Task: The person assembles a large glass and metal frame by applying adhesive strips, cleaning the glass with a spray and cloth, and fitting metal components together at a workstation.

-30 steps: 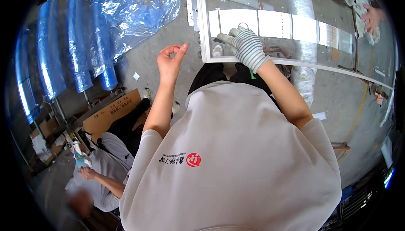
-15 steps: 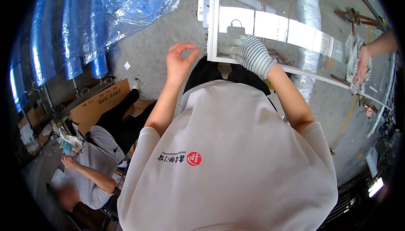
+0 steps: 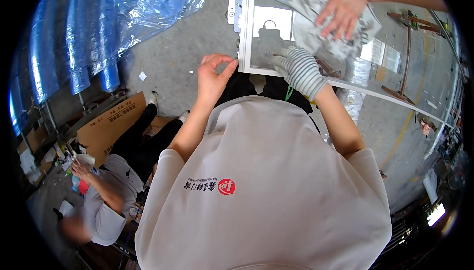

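Observation:
A glass panel in a white frame (image 3: 245, 28) lies in front of me, reaching away to the right. My left hand (image 3: 213, 76) is bare, its thumb and forefinger pinched together at the outer side of the frame's near left corner. Whatever is between those fingertips is too small to make out. Over the near frame bar lies my right hand (image 3: 301, 72), in a grey-and-white striped glove, with its fingers stretched out on the glass. Beyond it, another person's bare hand (image 3: 341, 8) presses a crumpled pale cloth (image 3: 363, 33) flat on the glass.
Blue plastic-wrapped lengths (image 3: 76, 38) stand on a rack at left, beside loose blue film (image 3: 163, 8). A second person (image 3: 111, 191) sits at lower left next to a cardboard sheet (image 3: 111, 127). Film-wrapped material (image 3: 353, 99) shows beneath the glass panel at right.
The other person's hand has swept the cloth from the panel's right end leftward to near my right hand. My left hand has moved slightly closer to the frame corner. My gloved hand stays almost in place.

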`<state>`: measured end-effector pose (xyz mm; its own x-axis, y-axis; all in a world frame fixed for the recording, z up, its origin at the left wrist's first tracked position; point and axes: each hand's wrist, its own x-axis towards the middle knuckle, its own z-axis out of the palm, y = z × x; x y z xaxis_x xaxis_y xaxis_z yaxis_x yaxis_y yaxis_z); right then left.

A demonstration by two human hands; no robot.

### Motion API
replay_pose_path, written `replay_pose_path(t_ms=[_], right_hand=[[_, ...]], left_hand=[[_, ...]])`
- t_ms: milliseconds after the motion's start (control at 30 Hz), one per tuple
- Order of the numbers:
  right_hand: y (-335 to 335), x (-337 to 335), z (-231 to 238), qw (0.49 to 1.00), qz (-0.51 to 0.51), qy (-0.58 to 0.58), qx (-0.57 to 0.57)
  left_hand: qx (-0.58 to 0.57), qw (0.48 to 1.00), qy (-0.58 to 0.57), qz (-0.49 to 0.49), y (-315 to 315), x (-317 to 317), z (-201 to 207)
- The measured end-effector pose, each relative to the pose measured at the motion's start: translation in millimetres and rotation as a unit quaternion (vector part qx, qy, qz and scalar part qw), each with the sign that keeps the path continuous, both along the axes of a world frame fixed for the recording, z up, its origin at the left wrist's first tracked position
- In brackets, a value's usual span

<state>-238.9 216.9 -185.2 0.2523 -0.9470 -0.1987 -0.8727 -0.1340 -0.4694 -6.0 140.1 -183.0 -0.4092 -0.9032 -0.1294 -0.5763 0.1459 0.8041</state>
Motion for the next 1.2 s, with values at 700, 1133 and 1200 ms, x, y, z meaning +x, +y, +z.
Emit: replay_pose_path(t_ms=[700,1133,1200], right_hand=[[-10,-12,-7,0.995,0.028,-0.076,-0.064],[2,-16,13,0.988,0.099,0.042,-0.108],[10,-24,8,0.986,0.099,0.050,-0.123]], left_hand=[[-0.016,1.000,0.016,-0.009,3,2,4],[-0.052,0.997,0.019,-0.055,17,-8,7],[-0.056,0.997,0.021,-0.056,16,-8,6]])
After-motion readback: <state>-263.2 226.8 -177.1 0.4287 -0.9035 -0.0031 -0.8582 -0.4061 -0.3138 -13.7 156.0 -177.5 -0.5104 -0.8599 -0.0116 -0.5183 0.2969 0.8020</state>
